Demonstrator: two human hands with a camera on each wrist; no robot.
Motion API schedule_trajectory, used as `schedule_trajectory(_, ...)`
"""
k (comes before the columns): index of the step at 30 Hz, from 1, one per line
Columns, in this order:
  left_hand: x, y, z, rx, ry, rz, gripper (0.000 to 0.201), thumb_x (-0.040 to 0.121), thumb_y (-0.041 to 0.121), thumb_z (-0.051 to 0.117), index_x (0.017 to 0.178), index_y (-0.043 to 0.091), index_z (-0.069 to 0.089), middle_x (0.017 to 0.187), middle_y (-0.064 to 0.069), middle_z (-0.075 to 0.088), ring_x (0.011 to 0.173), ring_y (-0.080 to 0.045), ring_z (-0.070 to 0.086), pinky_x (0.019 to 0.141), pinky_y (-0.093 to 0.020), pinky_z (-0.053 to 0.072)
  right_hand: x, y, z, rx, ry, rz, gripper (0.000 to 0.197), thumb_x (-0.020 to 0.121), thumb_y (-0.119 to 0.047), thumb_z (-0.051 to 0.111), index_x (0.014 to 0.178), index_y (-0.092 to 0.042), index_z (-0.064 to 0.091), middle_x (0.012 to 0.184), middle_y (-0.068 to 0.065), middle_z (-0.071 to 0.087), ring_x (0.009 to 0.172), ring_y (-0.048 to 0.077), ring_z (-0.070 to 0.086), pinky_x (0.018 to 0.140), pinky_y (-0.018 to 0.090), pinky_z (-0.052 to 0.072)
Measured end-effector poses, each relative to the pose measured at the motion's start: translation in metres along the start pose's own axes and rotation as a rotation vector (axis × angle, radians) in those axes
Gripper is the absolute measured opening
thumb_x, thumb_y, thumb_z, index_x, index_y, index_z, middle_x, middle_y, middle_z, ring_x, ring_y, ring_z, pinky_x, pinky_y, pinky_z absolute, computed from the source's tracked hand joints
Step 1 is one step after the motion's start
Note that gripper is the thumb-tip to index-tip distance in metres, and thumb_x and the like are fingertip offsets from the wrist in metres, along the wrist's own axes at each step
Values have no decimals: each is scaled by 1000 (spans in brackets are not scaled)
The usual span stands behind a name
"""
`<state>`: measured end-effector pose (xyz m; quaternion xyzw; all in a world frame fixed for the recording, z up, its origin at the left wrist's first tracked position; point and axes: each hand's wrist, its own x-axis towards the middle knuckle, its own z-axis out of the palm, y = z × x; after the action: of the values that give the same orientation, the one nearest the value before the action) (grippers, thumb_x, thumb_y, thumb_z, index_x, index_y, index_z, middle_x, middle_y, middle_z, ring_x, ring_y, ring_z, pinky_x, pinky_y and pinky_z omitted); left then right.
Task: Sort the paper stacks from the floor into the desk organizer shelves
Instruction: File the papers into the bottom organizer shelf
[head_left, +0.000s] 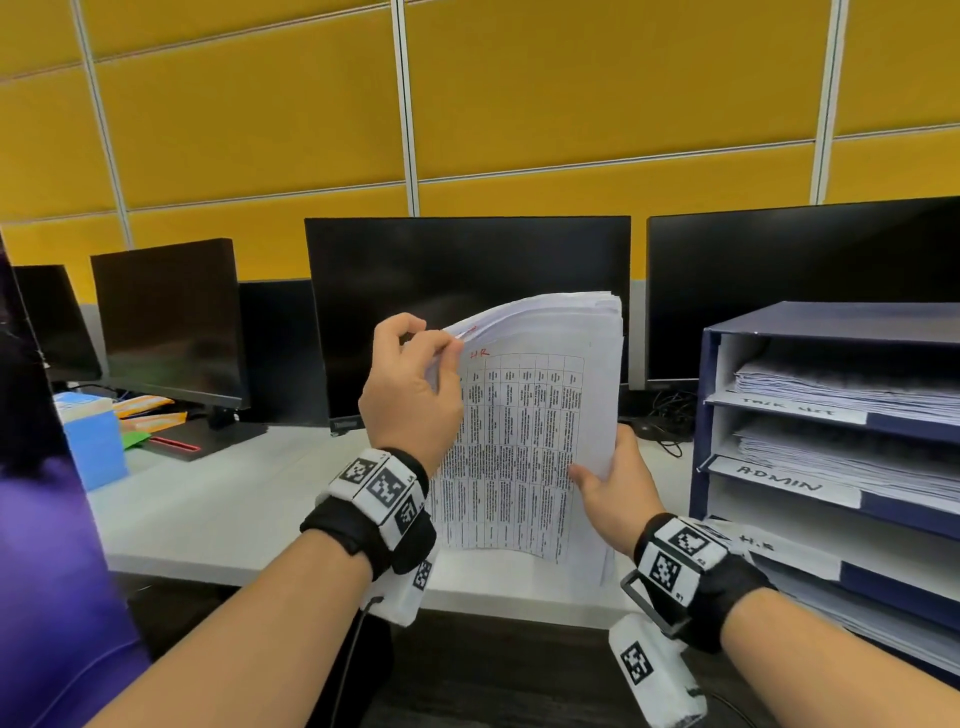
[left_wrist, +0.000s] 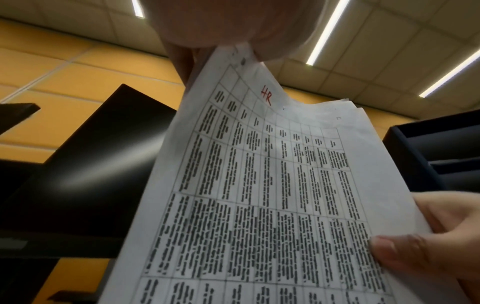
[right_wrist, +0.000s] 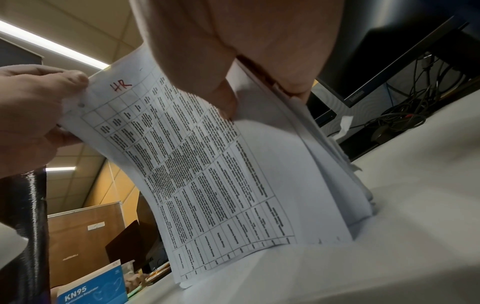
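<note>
A thick paper stack (head_left: 524, 441) stands on its lower edge on the white desk (head_left: 223, 499), its front sheet a printed table marked "HR" in red. My left hand (head_left: 415, 384) pinches the top left corner of the front sheets and peels them toward me. My right hand (head_left: 613, 493) grips the stack's right edge, thumb on the front. The wrist views show the same paper stack (left_wrist: 259, 195) (right_wrist: 207, 164) with the left hand (right_wrist: 39, 107) and right hand (left_wrist: 428, 246) on it. The blue desk organizer (head_left: 706, 415) stands at right with labelled shelves holding papers.
Several dark monitors (head_left: 467, 312) line the back of the desk before a yellow partition. A blue KN95 box (head_left: 96, 441) and orange packets sit at left. Cables (head_left: 670, 415) lie behind the stack. A purple-clad person (head_left: 47, 571) is at far left.
</note>
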<state>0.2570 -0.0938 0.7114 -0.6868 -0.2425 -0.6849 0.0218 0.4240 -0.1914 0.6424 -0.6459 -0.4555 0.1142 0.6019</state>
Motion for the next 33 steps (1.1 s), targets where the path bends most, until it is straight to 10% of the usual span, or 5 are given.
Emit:
schedule_trajectory(15, 14, -3, -11, -376, -47, -506, 56, 77, 47, 72, 119, 21, 46, 104, 15, 49, 86, 4, 52, 63, -1, 42, 4, 3, -3, 23, -37, 32, 38, 92, 4, 52, 112, -25, 39, 107, -6, 58, 80, -7, 56, 88, 24, 42)
schedule_trajectory(20, -6, -37, -9, -502, -249, -547, 69, 70, 63, 58, 120, 17, 46, 111, -1, 61, 103, -18, 63, 87, -38, 55, 6, 4, -3, 26, -43, 45, 41, 92, 3, 54, 122, -21, 41, 111, -4, 58, 98, 10, 57, 97, 30, 42)
schedule_trajectory(25, -8, -42, -9, -517, -262, -489, 98, 51, 91, 57, 121, 25, 45, 112, 9, 59, 101, -5, 61, 78, -17, 51, 9, 5, -6, 19, -71, 52, 45, 92, 9, 48, 122, -25, 40, 105, -10, 56, 88, 1, 58, 84, 18, 44)
schedule_trajectory(33, -13, -47, -4, -593, -334, -577, 73, 71, 58, 67, 132, 23, 49, 125, 1, 63, 115, -17, 60, 96, -41, 51, 13, 10, -7, 24, -104, 42, 57, 89, 16, 47, 132, -21, 43, 120, -4, 60, 95, 1, 61, 61, 4, 46)
